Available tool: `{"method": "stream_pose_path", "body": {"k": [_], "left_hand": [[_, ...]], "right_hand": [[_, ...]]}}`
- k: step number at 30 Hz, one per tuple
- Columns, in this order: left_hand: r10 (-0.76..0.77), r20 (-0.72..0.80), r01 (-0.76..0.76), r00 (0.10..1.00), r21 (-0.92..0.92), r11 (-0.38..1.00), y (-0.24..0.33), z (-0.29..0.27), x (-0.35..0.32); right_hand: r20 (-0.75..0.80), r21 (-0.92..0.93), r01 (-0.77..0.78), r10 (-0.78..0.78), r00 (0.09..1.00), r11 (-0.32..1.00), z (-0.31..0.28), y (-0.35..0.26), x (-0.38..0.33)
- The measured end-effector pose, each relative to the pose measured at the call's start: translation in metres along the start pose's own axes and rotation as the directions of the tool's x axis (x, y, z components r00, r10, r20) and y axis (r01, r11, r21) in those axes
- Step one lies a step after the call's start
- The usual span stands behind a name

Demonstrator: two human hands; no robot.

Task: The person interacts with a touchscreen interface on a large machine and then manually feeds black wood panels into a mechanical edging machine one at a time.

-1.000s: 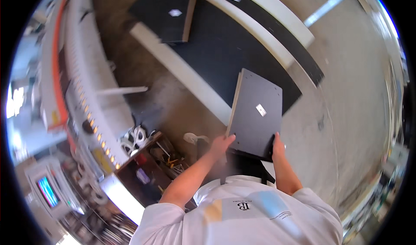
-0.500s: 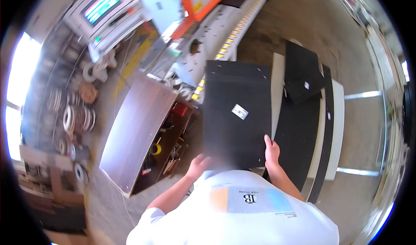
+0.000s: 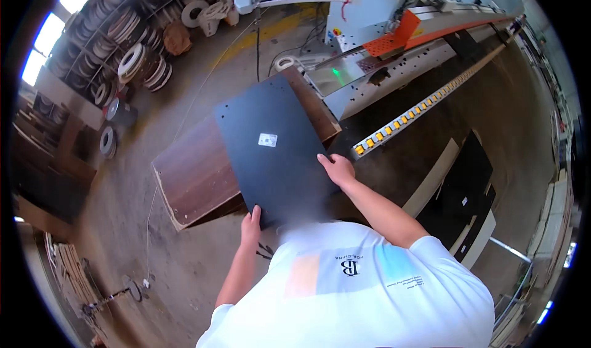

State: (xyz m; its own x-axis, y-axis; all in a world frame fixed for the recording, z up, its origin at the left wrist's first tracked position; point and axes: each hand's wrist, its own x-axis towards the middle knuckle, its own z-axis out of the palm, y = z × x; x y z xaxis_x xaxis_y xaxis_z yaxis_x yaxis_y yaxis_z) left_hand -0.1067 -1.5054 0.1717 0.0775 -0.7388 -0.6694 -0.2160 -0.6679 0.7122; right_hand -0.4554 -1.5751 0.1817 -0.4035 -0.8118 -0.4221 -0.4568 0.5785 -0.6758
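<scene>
A dark rectangular board [image 3: 271,169] with a white label [image 3: 268,140] near its middle is held up in front of me. My left hand [image 3: 250,226] grips its near left edge, thumb on top. On the right edge, my right hand [image 3: 337,169] is closed round the board with the thumb over the face. The fingers of both hands are hidden beneath it. Small dark holes show near the board's far corners. Under it stands a brown wooden cabinet [image 3: 197,172], which the board partly covers; whether the two touch I cannot tell.
Ahead to the right runs a long machine with an orange guard [image 3: 394,35] and a rail of yellow rollers [image 3: 400,123]. More dark boards [image 3: 458,194] are stacked at my right. Rolls of edging [image 3: 140,65] and a rack fill the far left. A cable [image 3: 184,111] crosses the floor.
My view has turned left. The board, held in both hands, has swung from beside the stacked boards to over the brown cabinet.
</scene>
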Motion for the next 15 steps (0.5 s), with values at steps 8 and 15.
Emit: {"method": "stream_pose_path", "body": {"k": [8,15], "left_hand": [[0.543,-0.342,-0.256,0.767,0.612,0.748,0.02,0.018,0.006],[0.438,-0.441,-0.131,0.784,0.571,0.81,0.031,0.066,-0.004]], "right_hand": [[0.239,-0.098,0.287,-0.257,0.936,0.953,-0.007,-0.031,0.064],[0.38,-0.057,0.093,-0.065,0.923,0.994,0.018,-0.042,0.114]]}}
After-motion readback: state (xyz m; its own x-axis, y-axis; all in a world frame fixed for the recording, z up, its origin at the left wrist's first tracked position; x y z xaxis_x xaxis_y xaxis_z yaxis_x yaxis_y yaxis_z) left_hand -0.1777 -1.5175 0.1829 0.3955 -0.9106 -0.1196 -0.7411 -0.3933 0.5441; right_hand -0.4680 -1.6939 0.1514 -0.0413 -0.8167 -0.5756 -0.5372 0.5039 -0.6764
